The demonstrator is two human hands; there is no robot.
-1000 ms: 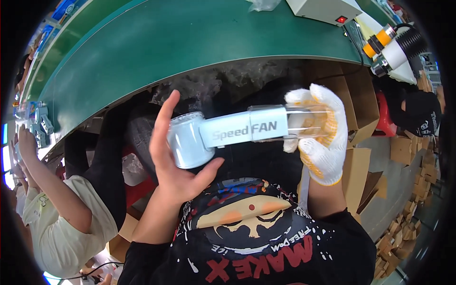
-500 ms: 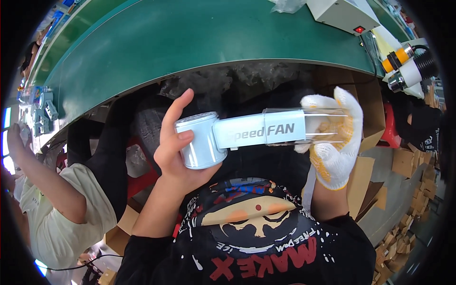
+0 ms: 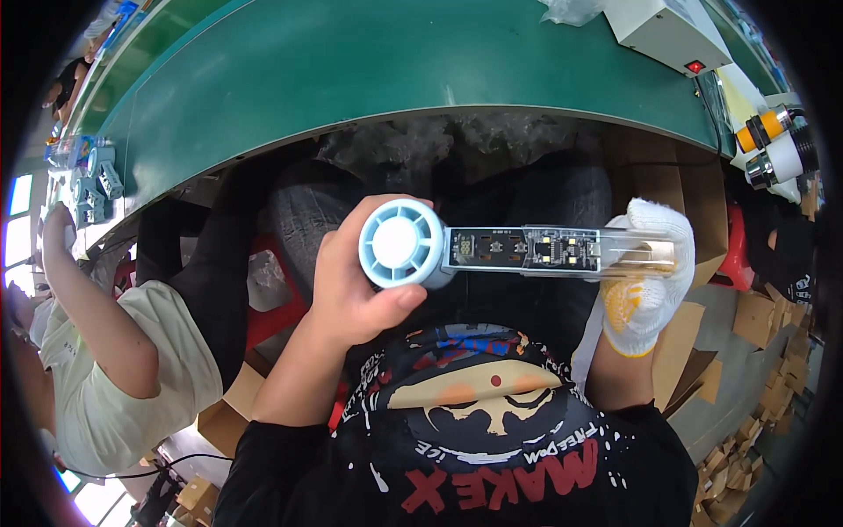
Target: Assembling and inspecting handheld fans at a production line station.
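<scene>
Held level over my lap is a light blue handheld fan (image 3: 399, 244), its round slotted end turned up. My bare left hand (image 3: 351, 290) wraps round the fan's head, thumb across its lower side. Along the handle an exposed circuit board (image 3: 522, 249) shows. A clear plastic sleeve (image 3: 641, 253) covers the handle's right part and reaches beyond the board. My right hand (image 3: 654, 281), in a white knitted glove with yellow grip coating, is closed round the sleeve's outer end; some of its fingers are hidden behind the sleeve.
A green worktable (image 3: 378, 70) curves across the front. On it at the right stand a white box with a red switch (image 3: 676, 39) and an orange-and-black tool (image 3: 762, 130). A co-worker (image 3: 132, 369) sits at the left near blue parts (image 3: 92, 189). Cardboard boxes (image 3: 755, 316) lie at the right.
The fan has been rolled over, so its printed side has given way to the circuit board and slotted end. My left fingers have closed further round the head; both hands have shifted slightly right.
</scene>
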